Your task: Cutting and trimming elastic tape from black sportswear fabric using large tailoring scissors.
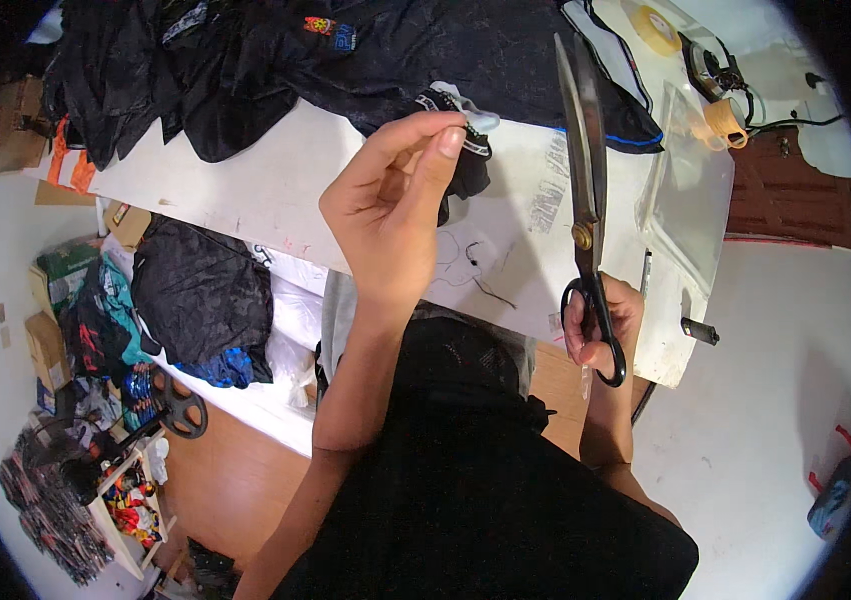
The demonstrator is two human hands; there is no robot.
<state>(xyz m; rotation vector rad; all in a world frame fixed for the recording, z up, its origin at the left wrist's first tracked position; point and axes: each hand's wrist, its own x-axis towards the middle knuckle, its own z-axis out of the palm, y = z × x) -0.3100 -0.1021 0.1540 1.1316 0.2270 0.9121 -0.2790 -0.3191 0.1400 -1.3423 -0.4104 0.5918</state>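
Observation:
My left hand (391,205) is raised over the table's near edge, thumb and forefinger pinched together. Whatever sits between those fingertips, if anything, is too small to make out. Right behind them is a small black piece of fabric with a white-and-grey trim (476,118); I cannot tell whether the fingers touch it. In my right hand (618,325) is a large pair of scissors (584,236), fingers through the black handles. Its long blades point away from me, slightly parted. Dark garments (246,85) spread across the far side of the white table (246,195).
Loose dark threads (476,262) lie near the table's front edge. Tape rolls (654,30) and clear plastic sheets (691,190) are at the right. On the left, piled clothing (201,290) lies below table height, with a black handwheel (181,405) beside it.

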